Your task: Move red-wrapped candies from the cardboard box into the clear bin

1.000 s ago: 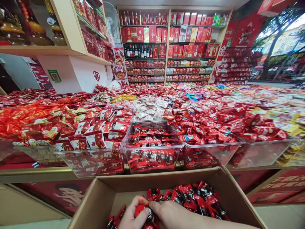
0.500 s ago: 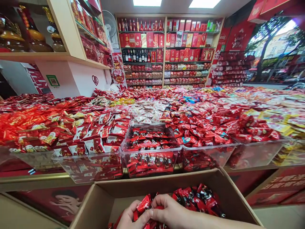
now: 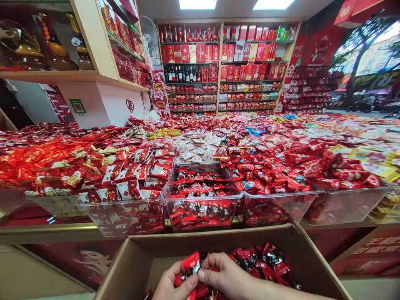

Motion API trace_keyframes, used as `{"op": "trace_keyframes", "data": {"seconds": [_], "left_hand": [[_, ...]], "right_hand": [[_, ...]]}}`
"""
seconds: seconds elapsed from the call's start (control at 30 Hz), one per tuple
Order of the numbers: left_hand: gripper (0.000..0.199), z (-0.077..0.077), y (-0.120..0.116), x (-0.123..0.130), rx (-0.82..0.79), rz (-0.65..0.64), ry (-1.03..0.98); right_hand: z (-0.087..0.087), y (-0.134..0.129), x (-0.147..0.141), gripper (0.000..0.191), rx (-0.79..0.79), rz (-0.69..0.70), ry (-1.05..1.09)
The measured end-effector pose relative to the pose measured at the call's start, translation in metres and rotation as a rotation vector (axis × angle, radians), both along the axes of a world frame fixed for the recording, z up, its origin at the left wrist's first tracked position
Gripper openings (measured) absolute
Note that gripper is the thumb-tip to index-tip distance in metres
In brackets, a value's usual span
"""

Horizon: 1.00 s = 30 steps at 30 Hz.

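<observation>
My left hand is closed round red-and-black wrapped candies inside an open cardboard box. Close against it, my right hand pinches at the same small bunch, its thumb and fingertips on the wrappers. More of these candies lie in the right part of the box, partly hidden behind my right forearm. Just beyond the box stands a clear plastic bin, part filled with rows of similar red-and-black packets.
Neighbouring clear bins hold white-and-red packets, red packets and yellow packets. A counter edge runs behind the box. Shelves with bottles and gift boxes rise at the back; a cabinet overhangs at the left.
The view has shifted slightly, so the shop appears a little further right. Both hands stay together in the box; the candies held between them have turned slightly more upright.
</observation>
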State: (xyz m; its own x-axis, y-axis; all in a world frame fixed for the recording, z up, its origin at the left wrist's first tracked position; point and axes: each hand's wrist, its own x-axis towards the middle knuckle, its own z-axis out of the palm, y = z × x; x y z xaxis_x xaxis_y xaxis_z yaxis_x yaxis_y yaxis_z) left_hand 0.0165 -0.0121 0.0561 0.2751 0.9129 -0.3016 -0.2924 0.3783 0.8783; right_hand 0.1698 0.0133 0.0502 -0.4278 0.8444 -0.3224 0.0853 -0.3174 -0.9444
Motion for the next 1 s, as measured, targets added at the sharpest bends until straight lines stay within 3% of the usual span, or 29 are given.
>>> {"op": "trace_keyframes", "data": {"seconds": [0.1, 0.27, 0.37, 0.5, 0.6, 0.8, 1.0], "left_hand": [[0.027, 0.010, -0.003, -0.001, -0.015, 0.060, 0.033], [0.027, 0.013, -0.002, 0.001, 0.064, -0.015, 0.193], [0.029, 0.009, -0.003, 0.001, 0.158, -0.062, 0.309], [0.020, 0.002, -0.005, 0.001, 0.163, -0.064, 0.382], [0.017, 0.001, -0.005, -0.001, 0.121, -0.050, 0.343], [0.023, 0.001, -0.001, -0.003, 0.077, -0.109, 0.149], [0.012, 0.004, -0.005, -0.001, 0.016, -0.082, 0.076]], "right_hand": [[0.014, 0.004, 0.007, 0.030, 0.069, -0.018, -0.025], [0.020, 0.012, 0.012, 0.031, 0.071, 0.018, 0.059], [0.018, 0.008, 0.011, 0.024, -0.008, 0.005, 0.077], [0.015, 0.003, 0.009, 0.023, -0.152, -0.086, 0.153], [0.014, 0.002, 0.007, 0.024, -0.185, -0.103, 0.170], [0.018, 0.003, 0.006, 0.023, -0.114, -0.007, 0.112], [0.020, 0.004, 0.009, 0.019, 0.103, 0.048, -0.048]]}}
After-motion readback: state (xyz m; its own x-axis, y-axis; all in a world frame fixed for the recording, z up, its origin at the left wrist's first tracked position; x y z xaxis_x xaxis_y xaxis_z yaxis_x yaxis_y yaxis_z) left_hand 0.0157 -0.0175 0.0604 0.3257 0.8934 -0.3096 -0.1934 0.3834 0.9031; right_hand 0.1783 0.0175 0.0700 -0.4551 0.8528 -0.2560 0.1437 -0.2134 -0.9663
